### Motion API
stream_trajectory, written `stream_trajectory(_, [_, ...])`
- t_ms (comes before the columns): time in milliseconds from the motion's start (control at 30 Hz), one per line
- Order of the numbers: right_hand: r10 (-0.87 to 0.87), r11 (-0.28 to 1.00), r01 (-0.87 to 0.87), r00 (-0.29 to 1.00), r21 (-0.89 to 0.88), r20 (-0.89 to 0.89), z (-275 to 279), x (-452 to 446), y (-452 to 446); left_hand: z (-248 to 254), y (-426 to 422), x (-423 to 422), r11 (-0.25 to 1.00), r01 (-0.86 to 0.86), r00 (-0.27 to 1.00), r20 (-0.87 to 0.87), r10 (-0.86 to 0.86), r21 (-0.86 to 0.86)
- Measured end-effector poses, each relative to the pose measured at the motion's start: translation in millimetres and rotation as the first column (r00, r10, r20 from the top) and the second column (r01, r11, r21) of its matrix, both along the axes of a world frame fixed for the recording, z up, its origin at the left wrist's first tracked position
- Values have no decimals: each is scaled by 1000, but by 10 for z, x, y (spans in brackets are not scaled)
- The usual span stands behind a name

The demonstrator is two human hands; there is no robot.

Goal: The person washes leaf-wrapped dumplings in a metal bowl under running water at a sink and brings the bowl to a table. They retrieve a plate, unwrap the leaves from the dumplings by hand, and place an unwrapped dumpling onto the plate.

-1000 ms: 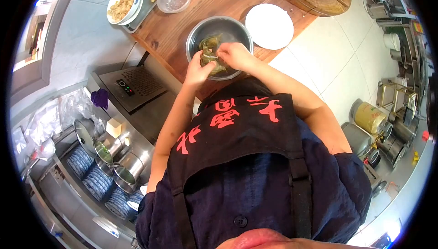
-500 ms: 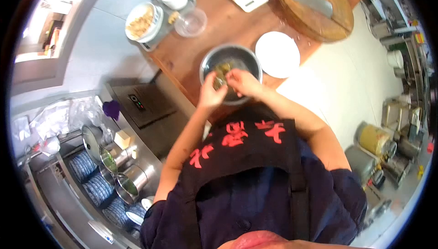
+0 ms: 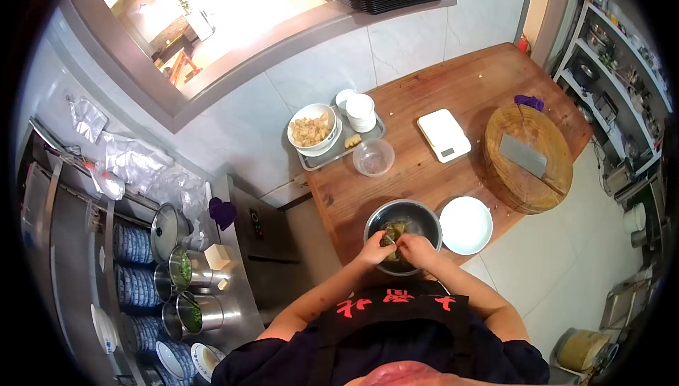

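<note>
in a metal bowl [image 3: 426,220] by the near edge of the table [image 3: 414,179], the left hand [image 3: 373,250] grasps a leafy bundle [image 3: 396,228]; the right hand [image 3: 417,249] touches it, grip hidden, cannot tell.

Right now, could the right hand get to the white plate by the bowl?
Probably yes: the white plate lies right beside the metal bowl, and only the bowl's rim seems in between. The right hand is busy at the leafy bundle, though.
</note>
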State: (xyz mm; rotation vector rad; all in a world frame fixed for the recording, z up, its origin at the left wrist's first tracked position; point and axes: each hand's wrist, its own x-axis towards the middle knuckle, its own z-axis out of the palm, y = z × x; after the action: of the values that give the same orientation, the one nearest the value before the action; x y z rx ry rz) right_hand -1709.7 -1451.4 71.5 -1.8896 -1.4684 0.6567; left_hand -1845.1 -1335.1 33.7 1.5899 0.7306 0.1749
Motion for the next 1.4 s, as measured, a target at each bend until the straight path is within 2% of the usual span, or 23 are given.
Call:
stream_trajectory(67, [52, 999, -52, 995, -10, 88, -109, 20, -2, 26, -28, -12, 993, -7, 1000, -5, 6, -121])
stream_trajectory(133, [73, 997, -67, 986, -46, 151, 0, 15, -15, -4, -52, -13, 997, 3, 1000, 1, -3, -72])
stream_trajectory(233, [-210, 943, 103, 923, -317, -324, -13, 8, 15, -132, -66, -6, 1000, -12, 998, 66, 11, 16])
stream_trajectory(333, [-338, 932, 102, 593, -347, -731, -119, 1, 51, 89, -88, 3, 998, -32, 997, 70, 28, 47])
stream_trajectory(467, [-262, 960, -24, 271, -278, -926, -102, 4, 17, 210, -62, -4, 991, -25, 998, 53, 18, 134])
stream_trajectory(567, [-171, 972, -58, 501, -230, -849, -122, 76, 24, 243, -11, -22, 990, 43, 999, -36, -38, 138])
stream_trajectory(667, [-39, 955, -114, 868, -274, -495, 36, 137, 29, 220, -20, -9, 982, 57, 994, -105, -38, 181])
stream_trajectory(700, [49, 953, -113, 974, -282, -223, 124, 154, 42, 204, -28, -23, 960, 83, 995, -70, -67, 269])
stream_trajectory(733, [142, 986, -143, 990, -87, -13, -5, 175, 46, -26, 7, -46, 951, 85, 994, 39, -101, 296])
stream_trajectory(767, [132, 987, -134, 991, -89, -35, 121, 187, 86, 50, -5, -22, 952, 93, 994, 31, -106, 292])
stream_trajectory(800, [51, 998, -50, 998, 47, -29, 69, 188, 136, -109, 38, -48, 932, 151, 983, 54, -178, 329])
stream_trajectory(833, [-42, 999, 42, 993, 0, -113, 267, 201, 158, 123, -17, -23, 952, 190, 982, -38, -186, 240])
stream_trajectory(867, [-96, 994, 102, 987, 43, -131, 221, 296, 232, 170, -40, -20, 922, 215, 977, -62, -206, 321])
stream_trajectory(933, [-261, 965, 261, 952, -21, -161, 184, 471, 341, -5, 39, -50, 976, 209, 978, -2, -209, 55])
stream_trajectory(967, [-353, 936, 348, 918, -57, -181, 145, 569, 387, 29, 52, -40, 984, 122, 992, 60, -115, -131])
stream_trajectory(1000, [-467, 880, 427, 857, -205, -220, 186, 663, 397, 97, 71, -37, 949, 34, 995, 97, -3, -312])
stream_trajectory(1033, [-523, 851, 474, 726, -226, -448, 115, 718, 350, 104, 104, -57, 856, -3, 983, 154, 97, -517])
stream_trajectory(1067, [-537, 822, 511, 545, -253, -644, 57, 792, 290, 176, 129, -64, 795, -90, 978, 97, 184, -600])
stream_trajectory(1133, [-399, 790, 563, 170, -243, -901, 274, 797, 156, 349, 154, -115, 627, -266, 937, -42, 348, -732])
stream_trajectory(1200, [-180, 787, 589, -65, -184, -981, 494, 783, 11, 260, 243, -181, 568, -247, 939, -50, 339, -785])
stream_trajectory(1300, [-146, 743, 639, -134, -199, -980, 425, 839, -78, 258, 256, -159, 537, -241, 933, -40, 358, -808])
stream_trajectory(1333, [-306, 805, 565, 139, -178, -942, 397, 784, -88, 246, 252, -149, 526, -224, 930, -18, 368, -821])
stream_trajectory(1400, [-441, 892, 396, 657, -218, -611, 424, 627, -70, 266, 237, -102, 504, -206, 920, 9, 392, -839])
